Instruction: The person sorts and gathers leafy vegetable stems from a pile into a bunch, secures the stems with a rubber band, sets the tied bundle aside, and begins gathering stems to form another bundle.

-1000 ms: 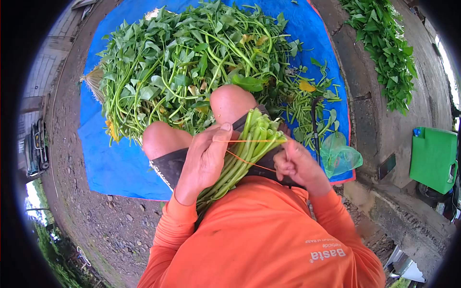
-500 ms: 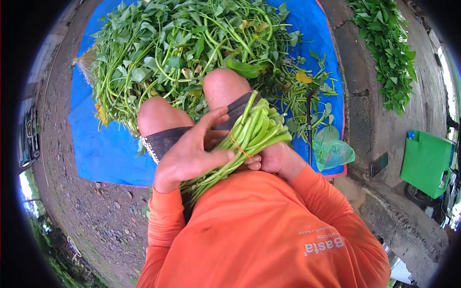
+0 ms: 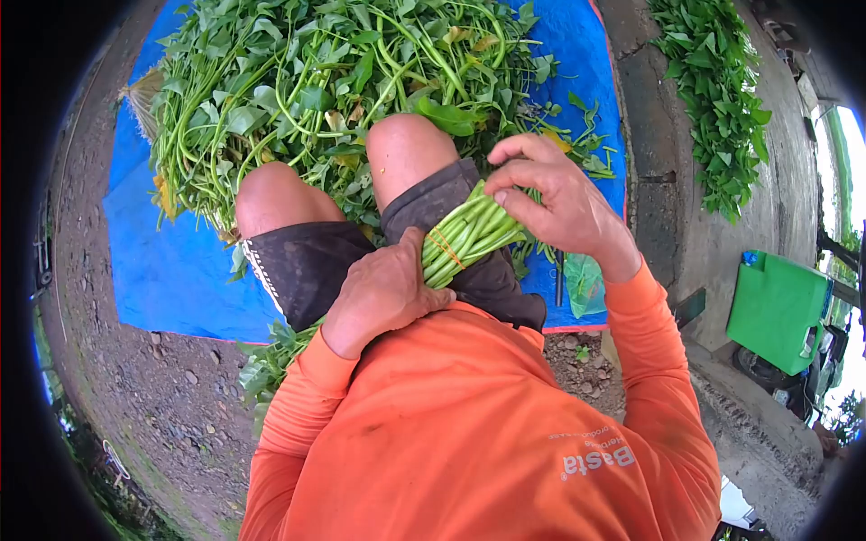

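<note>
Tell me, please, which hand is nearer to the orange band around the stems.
Left. The left hand holds the bundled stems just beside the orange band; the right hand is farther off, at the bundle's leafless end.

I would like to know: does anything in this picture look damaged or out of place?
Mostly no. Only the yellow leaf at the left edge of the green pile looks odd, because its colour suggests wilting. The stem bundle in the left hand looks tidy, with an orange band around it.
</note>
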The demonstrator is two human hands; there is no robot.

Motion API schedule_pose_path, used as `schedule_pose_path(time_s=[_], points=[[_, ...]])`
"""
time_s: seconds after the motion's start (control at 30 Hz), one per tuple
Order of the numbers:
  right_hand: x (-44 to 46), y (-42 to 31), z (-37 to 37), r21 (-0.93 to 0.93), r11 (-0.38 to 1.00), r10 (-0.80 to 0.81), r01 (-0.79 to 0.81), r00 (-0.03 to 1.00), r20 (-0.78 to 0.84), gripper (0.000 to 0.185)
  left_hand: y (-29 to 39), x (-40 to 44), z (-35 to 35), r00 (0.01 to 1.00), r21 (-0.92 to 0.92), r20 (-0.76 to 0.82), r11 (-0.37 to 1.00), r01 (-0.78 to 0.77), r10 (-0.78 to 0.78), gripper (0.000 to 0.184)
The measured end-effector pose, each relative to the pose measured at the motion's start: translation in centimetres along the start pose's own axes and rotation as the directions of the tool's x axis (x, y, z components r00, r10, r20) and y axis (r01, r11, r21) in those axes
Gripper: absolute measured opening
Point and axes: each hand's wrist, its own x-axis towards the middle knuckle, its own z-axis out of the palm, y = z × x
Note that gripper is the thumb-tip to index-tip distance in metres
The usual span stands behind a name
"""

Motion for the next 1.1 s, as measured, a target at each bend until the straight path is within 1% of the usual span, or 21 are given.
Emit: schedule_pose_path(time_s=[0.1,0.13,0.23,0.33,0.43,0.53,0.57,0.6,0.63,0.67,0.73,0.77,0.8,0.83,0.9,0.93,0.97,1.0,1.03,1.07,1.1], points=[[-0.1,-1.7,-1.1,-0.048,0.996,0.078,-0.071,0.985,0.154,0.017,-0.3,0.1,0.0,0.999,-0.007,0.003,0.999,0.034,-0.033,0.075],[-0.3,-1.2,-0.7,-0.045,0.997,0.062,-0.055,0.986,0.157,0.02,0.0,0.0,-0.2,0.999,-0.007,0.008,0.999,0.04,-0.04,0.075],[-0.5,-0.5,-0.2,-0.111,0.984,0.168,-0.143,0.95,0.263,0.023,0.1,0.2,0.1,1.0,0.001,0.007,1.0,0.03,-0.03,0.075],[-0.6,-0.2,0.6,-0.123,0.99,0.084,-0.061,0.977,0.194,0.024,0.2,0.1,-0.1,0.999,0.014,0.001,0.999,0.044,-0.044,0.075],[-0.5,-0.8,0.8,-0.151,0.984,0.123,-0.093,0.972,0.198,0.022,0.0,0.2,0.0,0.999,0.01,-0.019,0.999,0.033,-0.033,0.075],[-0.8,-2.4,0.4,-0.312,0.942,0.174,-0.12,0.973,0.15,0.021,0.3,0.1,-0.6,0.996,-0.031,0.018,0.996,0.088,-0.088,0.076],[-0.7,-1.9,0.9,-0.223,0.925,0.354,-0.309,0.912,0.205,0.021,0.5,0.2,-1.0,0.993,-0.043,0.041,0.993,0.114,-0.112,0.077],[-0.7,-0.7,1.8,-0.146,0.858,0.513,-0.492,0.815,0.271,0.024,0.6,0.5,-1.2,0.992,-0.032,0.042,0.993,0.117,-0.116,0.077],[-1.2,0.5,2.6,-0.081,0.744,0.644,-0.663,0.681,0.347,0.028,0.7,0.7,-1.1,0.992,-0.021,0.048,0.993,0.119,-0.118,0.078],[-2.5,1.8,3.5,0.087,0.699,0.63,-0.709,0.669,0.395,0.031,0.9,0.7,-1.1,0.991,-0.008,0.058,0.993,0.121,-0.12,0.078],[-3.3,4.2,4.5,0.41,0.557,0.544,-0.722,0.69,0.477,0.041,-0.4,1.5,-1.4,0.993,-0.102,0.099,0.992,0.076,-0.065,0.08],[-3.5,4.3,4.2,0.631,0.423,0.549,-0.65,0.738,0.392,0.047,-1.6,1.6,-1.6,0.992,-0.149,0.109,0.986,0.072,-0.056,0.082],[-3.8,3.2,3.8,0.812,0.256,0.567,-0.525,0.762,0.314,0.056,-2.9,1.4,-2.0,0.997,-0.379,0.079,0.925,0.012,0.019,0.083],[-3.4,2.2,3.6,0.934,0.079,0.59,-0.349,0.771,0.238,0.067,-3.5,0.8,-3.2,0.989,-0.546,0.132,0.838,0.016,0.067,0.081],[-1.9,0.7,4.0,0.879,0.27,0.418,-0.394,0.87,0.261,0.088,-4.4,-0.6,-5.9,0.963,-0.812,0.18,0.583,0.029,0.203,0.076],[-1.6,0.1,4.3,0.841,0.369,0.338,-0.395,0.9,0.274,0.099,-4.7,-1.4,-8.0,0.921,-0.831,0.304,0.54,0.132,0.243,0.076],[-1.2,-0.8,5.7,0.861,0.311,0.256,-0.402,0.908,0.332,0.109,-5.5,-1.6,-8.4,0.858,-0.844,0.417,0.478,0.243,0.301,0.078],[0.3,-3.1,8.0,0.965,0.149,0.185,-0.217,0.965,0.188,0.106,-6.5,-1.4,-7.8,0.77,-0.835,0.518,0.414,0.362,0.373,0.08],[1.7,-5.3,10.1,0.999,-0.025,0.147,-0.026,0.989,0.03,0.103,-7.5,-0.8,-6.6,0.661,-0.803,0.595,0.352,0.48,0.457,0.083],[2.7,-5.9,10.5,0.996,-0.082,0.136,-0.044,0.989,0.055,0.097,-7.6,-0.1,-4.1,0.573,-0.829,0.508,0.184,0.528,0.643,0.09],[3.9,-6.0,10.5,0.988,-0.145,0.132,-0.061,0.988,0.08,0.09,-7.2,-0.6,-1.5,0.696,-0.866,0.31,-0.11,0.488,0.648,0.095]])
